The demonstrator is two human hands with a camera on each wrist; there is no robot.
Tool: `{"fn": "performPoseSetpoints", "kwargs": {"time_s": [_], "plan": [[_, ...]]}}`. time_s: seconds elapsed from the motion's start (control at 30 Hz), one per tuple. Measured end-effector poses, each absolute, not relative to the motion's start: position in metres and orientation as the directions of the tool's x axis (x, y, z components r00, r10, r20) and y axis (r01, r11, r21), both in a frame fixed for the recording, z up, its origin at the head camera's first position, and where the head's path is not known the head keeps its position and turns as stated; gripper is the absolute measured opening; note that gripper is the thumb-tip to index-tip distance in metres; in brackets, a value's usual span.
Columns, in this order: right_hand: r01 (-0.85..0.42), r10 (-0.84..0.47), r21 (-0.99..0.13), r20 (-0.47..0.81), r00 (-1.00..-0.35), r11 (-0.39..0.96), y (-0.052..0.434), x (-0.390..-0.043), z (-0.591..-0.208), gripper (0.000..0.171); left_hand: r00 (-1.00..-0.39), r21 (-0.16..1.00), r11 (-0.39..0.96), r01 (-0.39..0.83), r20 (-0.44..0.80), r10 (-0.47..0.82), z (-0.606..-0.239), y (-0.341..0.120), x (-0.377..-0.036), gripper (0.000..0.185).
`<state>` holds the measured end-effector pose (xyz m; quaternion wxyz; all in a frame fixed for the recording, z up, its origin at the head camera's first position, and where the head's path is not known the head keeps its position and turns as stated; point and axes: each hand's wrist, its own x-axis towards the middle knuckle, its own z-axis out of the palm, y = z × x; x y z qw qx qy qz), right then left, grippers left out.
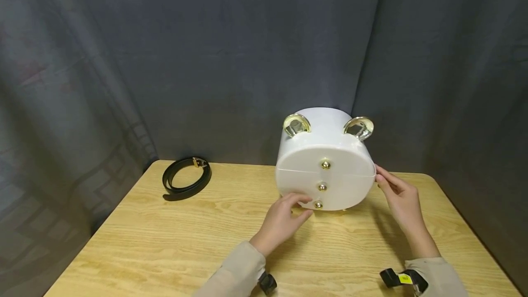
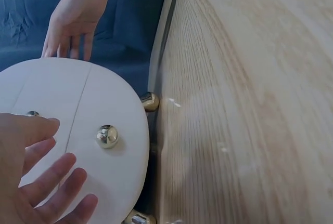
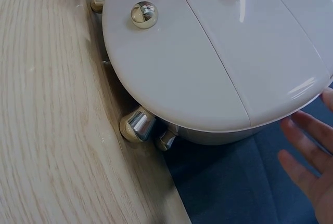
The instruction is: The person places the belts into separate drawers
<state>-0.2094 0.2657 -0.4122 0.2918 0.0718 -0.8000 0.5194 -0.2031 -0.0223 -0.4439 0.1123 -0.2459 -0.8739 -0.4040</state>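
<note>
A white rounded storage box (image 1: pixel 346 187) with gold ears on top stands on short gold feet, its front facing me. Thin seams divide that front, and three round gold knobs run down it; the lowest knob (image 1: pixel 318 205) is beside my left hand (image 1: pixel 282 221). The left fingers are spread and slightly bent before the lower front, thumb apart from them, nothing between. My right hand (image 1: pixel 403 203) is at the box's right side, fingertips at the edge. In the right wrist view the fingers (image 3: pixel 304 143) reach the rim loosely extended.
A coiled black belt (image 1: pixel 187 191) with a gold buckle lies at the table's back left. The wooden table (image 1: pixel 177 242) ends just behind the box, where a dark grey curtain (image 1: pixel 231 58) hangs. Black straps with cameras are on both wrists.
</note>
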Motion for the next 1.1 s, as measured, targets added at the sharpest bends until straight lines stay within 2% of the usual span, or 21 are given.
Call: {"fn": "performPoseSetpoints", "kwargs": {"time_s": [0.6,1.1], "plan": [[-0.414,0.196,-0.787,0.543,-0.816,0.458,0.265,-0.21,-0.413,0.036,-0.878,0.644,0.598,0.478,0.337,0.34,-0.455,-0.003,-0.219,0.023],[-0.405,0.201,-0.793,0.534,-0.821,0.455,0.264,-0.209,-0.415,0.036,-0.855,0.623,0.586,0.518,0.403,0.328,-0.462,0.011,-0.223,0.026]]}}
